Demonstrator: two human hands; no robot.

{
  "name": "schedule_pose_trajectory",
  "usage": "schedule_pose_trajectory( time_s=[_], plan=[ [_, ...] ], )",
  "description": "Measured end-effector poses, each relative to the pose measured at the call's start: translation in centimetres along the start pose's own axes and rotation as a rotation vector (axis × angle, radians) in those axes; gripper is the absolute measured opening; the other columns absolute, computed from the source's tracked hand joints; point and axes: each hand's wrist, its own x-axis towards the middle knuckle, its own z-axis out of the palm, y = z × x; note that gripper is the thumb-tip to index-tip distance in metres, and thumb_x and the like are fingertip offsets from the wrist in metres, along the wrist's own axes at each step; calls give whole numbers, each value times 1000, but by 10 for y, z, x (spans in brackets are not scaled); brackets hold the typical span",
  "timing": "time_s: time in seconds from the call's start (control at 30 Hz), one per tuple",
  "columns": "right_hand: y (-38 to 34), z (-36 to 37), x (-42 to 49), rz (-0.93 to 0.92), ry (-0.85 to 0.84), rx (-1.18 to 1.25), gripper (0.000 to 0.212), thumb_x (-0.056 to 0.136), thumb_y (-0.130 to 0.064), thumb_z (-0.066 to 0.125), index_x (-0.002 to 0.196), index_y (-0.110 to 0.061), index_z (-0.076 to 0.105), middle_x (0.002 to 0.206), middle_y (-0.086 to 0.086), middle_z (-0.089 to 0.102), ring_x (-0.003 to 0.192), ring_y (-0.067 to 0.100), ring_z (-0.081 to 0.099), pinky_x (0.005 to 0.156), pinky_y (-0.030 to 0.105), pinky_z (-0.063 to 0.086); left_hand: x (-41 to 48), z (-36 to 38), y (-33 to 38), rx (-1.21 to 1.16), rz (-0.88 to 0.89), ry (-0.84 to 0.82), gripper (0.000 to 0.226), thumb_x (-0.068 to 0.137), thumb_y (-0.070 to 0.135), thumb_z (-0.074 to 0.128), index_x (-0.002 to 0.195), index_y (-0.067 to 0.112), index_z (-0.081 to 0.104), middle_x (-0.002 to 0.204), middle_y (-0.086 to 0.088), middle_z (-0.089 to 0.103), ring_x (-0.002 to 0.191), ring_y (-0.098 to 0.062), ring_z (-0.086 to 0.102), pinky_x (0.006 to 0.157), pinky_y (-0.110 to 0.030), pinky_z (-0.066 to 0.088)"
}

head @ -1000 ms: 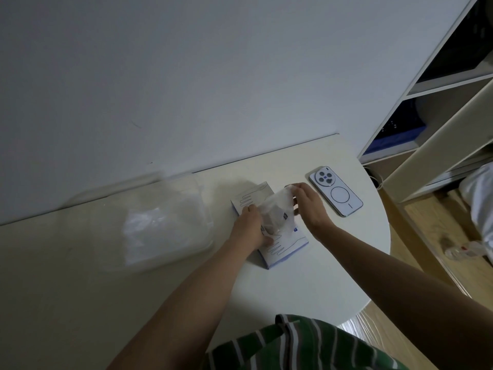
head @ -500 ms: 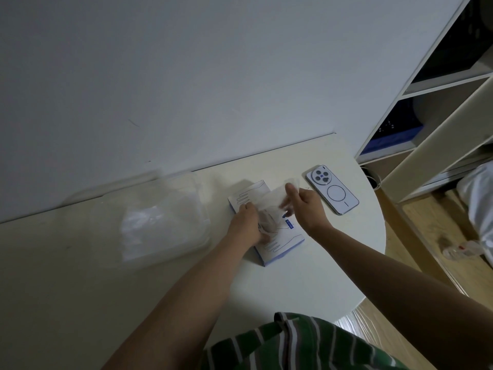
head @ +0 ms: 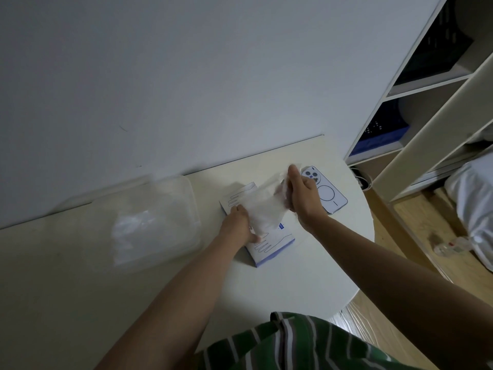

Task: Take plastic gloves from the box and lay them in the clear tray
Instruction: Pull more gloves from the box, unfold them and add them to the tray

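Far left on the pale surface [head: 293,284], the clear tray [head: 192,201] is sitting against the wall, and a crumpled heap of plastic gloves [head: 130,231] is lying inside it, well apart from either hand. To the right of the tray, the box [head: 270,248], white with blue edging and glove outlines printed on its top, is lying flat.

The left hand [head: 237,225] is resting palm down on the box's left part and pressing it to the surface. Its fingers are lying loosely over the top and its thumb is pointing along the near side. The fingertips are hidden from me.

One thin, see-through glove [head: 262,208] is stretching up and to the right from beside that thumb. Its lower end is touching the box by the left hand, and its upper end is bunching in the right hand [head: 304,193]. That hand is hovering above the box's far right corner. Its fingers are curling round the film and its thumb is pinching it at the top.

Just right of that hand, a phone [head: 333,198] is lying face down, partly covered by the knuckles. Further right, a white shelf unit [head: 426,134] is standing on a wooden floor [head: 416,236]. A power strip [head: 450,245] is lying there beside white bedding [head: 477,209]. Nearest me, a green striped garment [head: 293,343] is showing at the bottom.
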Motion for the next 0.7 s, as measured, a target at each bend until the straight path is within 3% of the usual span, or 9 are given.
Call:
schedule_pose_trajectory(
  time_s=[0.07,0.17,0.33,0.4,0.47,0.57,0.7],
  plan=[
    [0,-4,1,5,-14,-7,55,104,-39,36,58,-11,45,54,7,46,51,17,46,51,27,38,0,0,0,-17,-1,3,91,71,35,82,139,2,33,139,-15,37,124,-26,47,98,-30,42],
    [9,-10,6,121,-87,-77,47,104,-36,32,83,-7,62,81,11,64,77,20,58,72,31,46,-3,-4,-1,-79,5,2,89,73,37,80,138,0,32,138,-15,37,125,-29,46,96,-31,41],
    [15,-18,7,175,-287,-100,20,89,-19,48,83,-5,61,81,12,60,76,22,57,65,29,47,-11,-9,0,-215,123,213,82,72,43,78,131,9,33,133,-8,37,114,-25,52,95,-33,45],
    [16,-18,6,147,-309,-117,18,89,-12,50,78,-2,59,77,11,59,72,21,55,63,28,46,-10,-8,4,-201,155,173,70,75,42,76,129,14,40,129,-8,37,107,-26,55,93,-33,46],
    [13,-16,7,151,-239,-96,22,95,-10,45,82,0,60,73,12,64,70,22,57,63,28,48,-9,-5,6,-88,137,70,61,83,41,70,132,15,46,131,-11,36,110,-30,53,98,-34,44],
    [0,-15,12,103,-98,18,24,99,-11,39,87,0,57,63,13,68,54,19,58,56,25,49,-7,5,8,130,148,27,64,91,36,57,143,7,35,135,-17,34,117,-36,43,99,-36,40],
    [-14,-24,13,-12,38,34,25,99,-13,40,80,-9,55,47,-1,55,45,13,48,47,22,41,-5,8,12,165,100,11,60,94,30,49,139,-4,29,134,-20,35,118,-38,42,96,-37,40]
  ],
)
